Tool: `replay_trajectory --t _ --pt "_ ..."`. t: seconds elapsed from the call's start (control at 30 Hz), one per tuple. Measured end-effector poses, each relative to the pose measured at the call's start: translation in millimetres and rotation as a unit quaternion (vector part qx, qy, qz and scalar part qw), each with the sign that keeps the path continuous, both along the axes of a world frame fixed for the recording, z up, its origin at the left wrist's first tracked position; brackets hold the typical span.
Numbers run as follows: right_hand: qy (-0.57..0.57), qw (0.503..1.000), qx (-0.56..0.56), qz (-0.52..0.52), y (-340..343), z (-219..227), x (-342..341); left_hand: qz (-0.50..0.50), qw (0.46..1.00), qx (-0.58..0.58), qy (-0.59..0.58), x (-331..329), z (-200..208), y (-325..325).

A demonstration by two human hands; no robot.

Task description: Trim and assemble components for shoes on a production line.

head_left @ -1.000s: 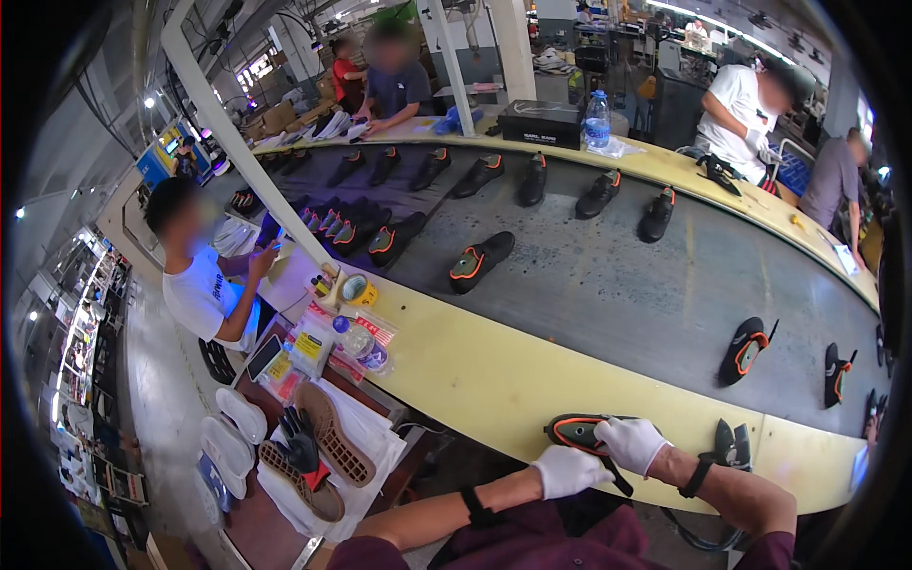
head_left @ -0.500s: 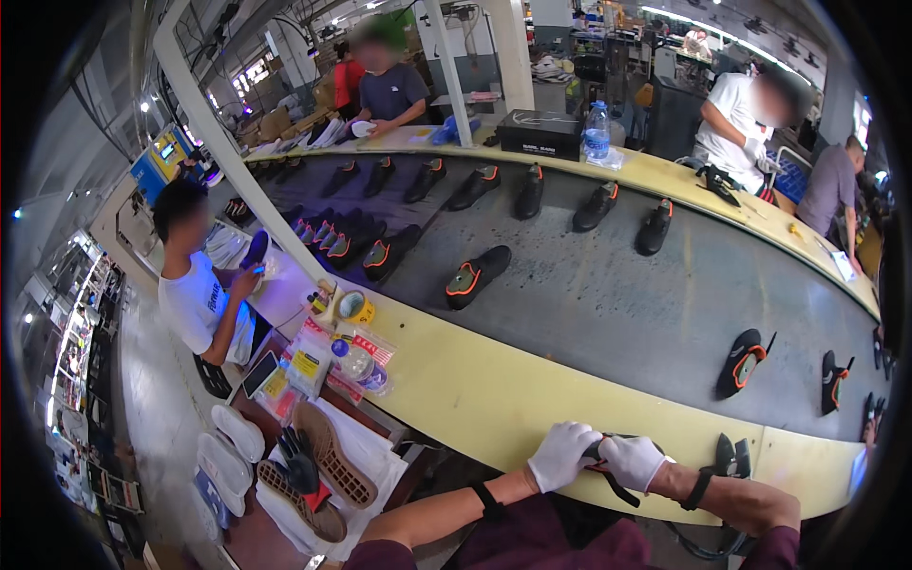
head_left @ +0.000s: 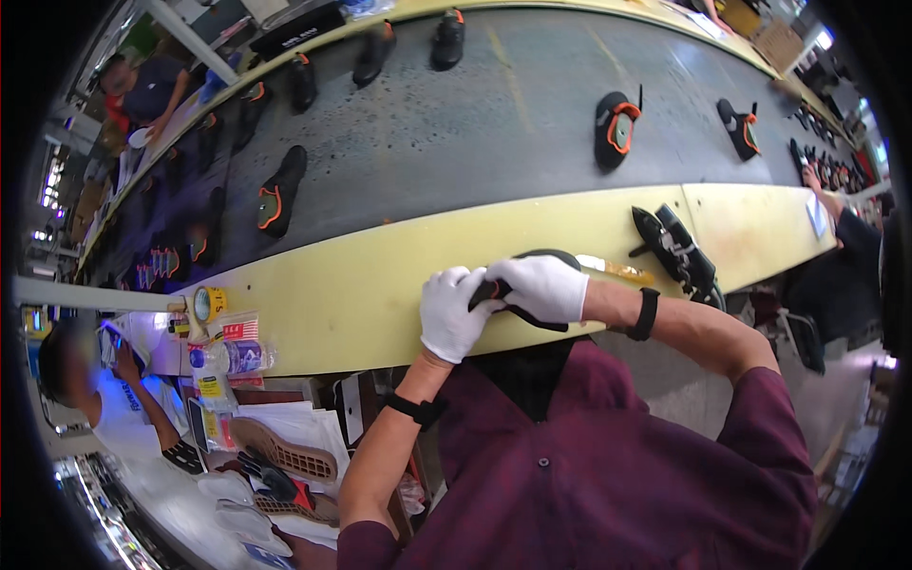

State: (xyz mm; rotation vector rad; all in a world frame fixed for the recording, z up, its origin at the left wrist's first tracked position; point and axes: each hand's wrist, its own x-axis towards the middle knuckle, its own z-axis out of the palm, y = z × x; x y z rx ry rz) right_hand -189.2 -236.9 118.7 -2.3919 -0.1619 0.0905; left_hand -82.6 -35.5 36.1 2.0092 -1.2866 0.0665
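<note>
Both of my hands wear white gloves and hold a black shoe [head_left: 487, 293] low over the pale yellow bench edge [head_left: 370, 285]. My left hand [head_left: 454, 315] is closed around one end of it. My right hand [head_left: 545, 289] grips its other side, with fingers curled over the opening; the black rim shows above and below this hand. The gloves hide much of the shoe. Just right of my right hand lies a slim tool with an amber handle [head_left: 617, 270]. Farther right is a black object with a cord [head_left: 679, 249], its kind unclear.
Beyond the bench runs a grey conveyor belt [head_left: 456, 142] carrying black shoes with orange trim, such as one shoe [head_left: 617, 131]. At left are a tape roll [head_left: 209, 303], a plastic bottle [head_left: 228, 357] and brown soles [head_left: 285, 448]. A co-worker [head_left: 123, 418] is at far left.
My view has swung down and to the right, so the bench and belt sit higher and farther left in it. Both hands still hold the shoe.
</note>
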Motion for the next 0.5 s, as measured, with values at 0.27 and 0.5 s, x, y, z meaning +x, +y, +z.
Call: replay_trajectory --t 0.27,0.5 --pt "-0.124 0.978 0.069 -0.15 2 -46 -88 0.022 0.997 -0.029 -0.065 -13 0 -2" --pt "-0.083 0.97 0.082 -0.214 17 -49 -71 0.002 0.998 -0.021 -0.067 -11 2 -3"
